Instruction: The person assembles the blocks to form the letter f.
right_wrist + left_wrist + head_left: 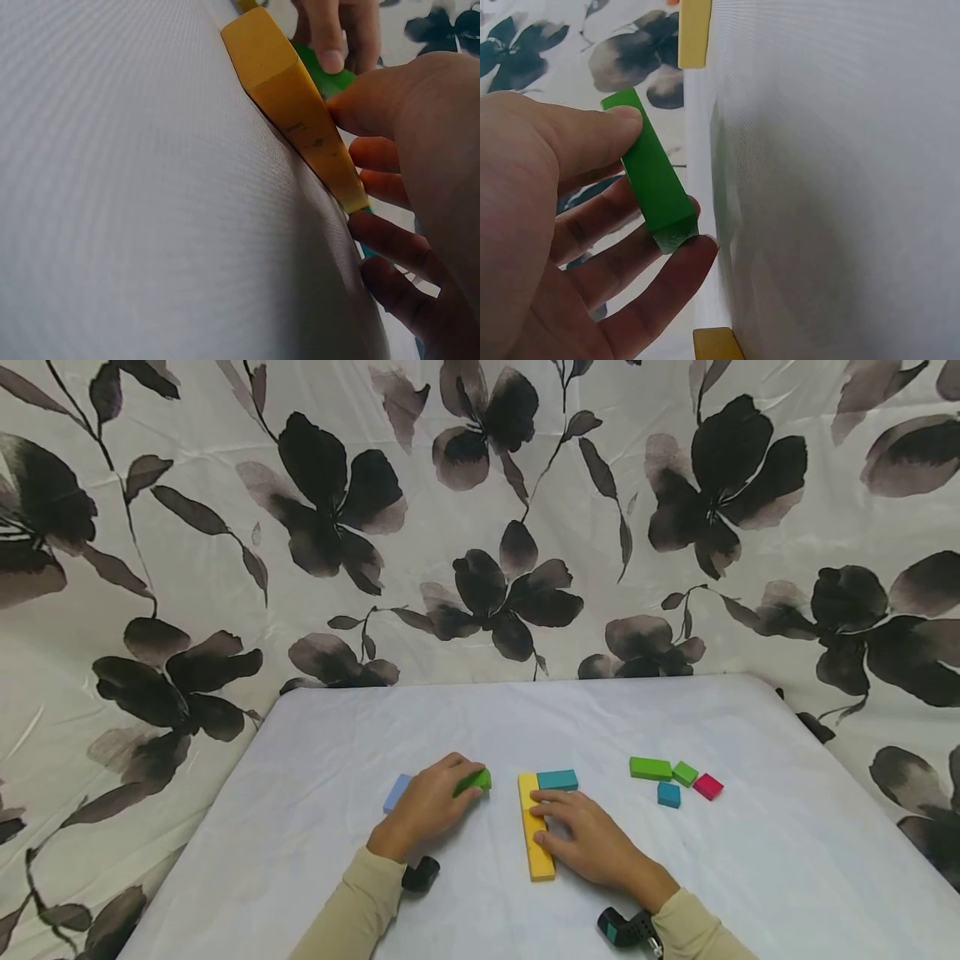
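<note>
A green block (480,779) is pinched by my left hand (435,800) above the white table; in the left wrist view the thumb lies across the green block (656,172), fingers beneath. Beside the left hand lies a light blue block (397,793), partly hidden by it. A long yellow strip (541,857), apparently yellow blocks end to end, lies in front of me. The fingertips of my right hand (592,839) rest on the strip; in the right wrist view thumb and fingers touch the yellow block (300,120). A teal block (558,780) sits against the strip's far right side.
To the right lie a long green block (650,768), a small green block (685,773), a small blue block (669,795) and a red block (708,787). A floral cloth (480,652) hangs behind the white table (315,760). Black wrist cameras are below the hands.
</note>
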The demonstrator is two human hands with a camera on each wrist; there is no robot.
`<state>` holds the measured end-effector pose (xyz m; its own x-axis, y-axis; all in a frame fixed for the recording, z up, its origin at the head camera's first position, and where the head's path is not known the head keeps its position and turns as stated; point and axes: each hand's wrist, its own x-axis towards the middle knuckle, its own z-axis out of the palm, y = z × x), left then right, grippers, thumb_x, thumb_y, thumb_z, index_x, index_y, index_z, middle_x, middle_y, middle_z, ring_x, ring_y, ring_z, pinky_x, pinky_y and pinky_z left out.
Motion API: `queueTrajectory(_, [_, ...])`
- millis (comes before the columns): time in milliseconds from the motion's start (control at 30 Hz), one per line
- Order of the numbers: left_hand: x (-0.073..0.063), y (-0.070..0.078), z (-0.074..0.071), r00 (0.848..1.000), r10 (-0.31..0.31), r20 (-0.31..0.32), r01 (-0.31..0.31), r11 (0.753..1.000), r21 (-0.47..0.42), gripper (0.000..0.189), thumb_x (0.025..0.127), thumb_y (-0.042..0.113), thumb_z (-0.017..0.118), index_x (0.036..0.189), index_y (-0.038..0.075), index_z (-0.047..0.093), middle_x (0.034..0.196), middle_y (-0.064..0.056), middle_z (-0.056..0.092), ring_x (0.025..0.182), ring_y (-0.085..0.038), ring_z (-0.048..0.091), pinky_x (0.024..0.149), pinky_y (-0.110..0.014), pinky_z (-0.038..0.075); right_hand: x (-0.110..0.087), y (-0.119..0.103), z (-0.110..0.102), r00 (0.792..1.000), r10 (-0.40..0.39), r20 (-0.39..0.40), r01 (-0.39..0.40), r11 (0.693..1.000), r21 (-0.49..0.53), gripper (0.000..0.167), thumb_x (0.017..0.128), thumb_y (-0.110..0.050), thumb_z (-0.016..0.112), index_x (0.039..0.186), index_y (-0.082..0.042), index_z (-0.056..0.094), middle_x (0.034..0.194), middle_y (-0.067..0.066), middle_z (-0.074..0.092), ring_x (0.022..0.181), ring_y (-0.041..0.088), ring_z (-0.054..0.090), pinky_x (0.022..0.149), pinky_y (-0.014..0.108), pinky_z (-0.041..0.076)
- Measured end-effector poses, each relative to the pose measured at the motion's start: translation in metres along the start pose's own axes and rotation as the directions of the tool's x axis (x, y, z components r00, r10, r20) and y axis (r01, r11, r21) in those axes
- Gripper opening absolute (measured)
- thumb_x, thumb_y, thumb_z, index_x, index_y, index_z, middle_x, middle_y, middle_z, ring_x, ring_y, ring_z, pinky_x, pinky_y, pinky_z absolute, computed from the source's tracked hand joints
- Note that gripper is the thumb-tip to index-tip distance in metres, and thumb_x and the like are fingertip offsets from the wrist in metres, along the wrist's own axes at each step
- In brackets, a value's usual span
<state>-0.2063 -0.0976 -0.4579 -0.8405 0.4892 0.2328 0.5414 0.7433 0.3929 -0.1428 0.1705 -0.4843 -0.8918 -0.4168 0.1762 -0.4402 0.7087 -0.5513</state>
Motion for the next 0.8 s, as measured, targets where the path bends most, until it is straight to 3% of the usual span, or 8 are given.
queueTrajectory(800, [0.0045, -0.0041, 0.0058, 1.0, -0.002, 0.017, 0.003, 0.997, -0.071, 0.039, 0.093, 0.018, 0.073, 0.131, 0.009, 0.067, 0.115, -0.002, 0.063, 0.1, -0.015, 0.06, 0.086, -0.037, 0.051, -0.0012, -0.0003, -0.0006, 1.0, -0.001, 0.001, 0.001, 1.0, 0.0, 0.037, 0.097, -0.039, 0.066, 0.13, -0.02, 0.068, 0.145, -0.011, 0.052, 0.134, 0.015, 0.046, 0.109, 0.047, 0.039])
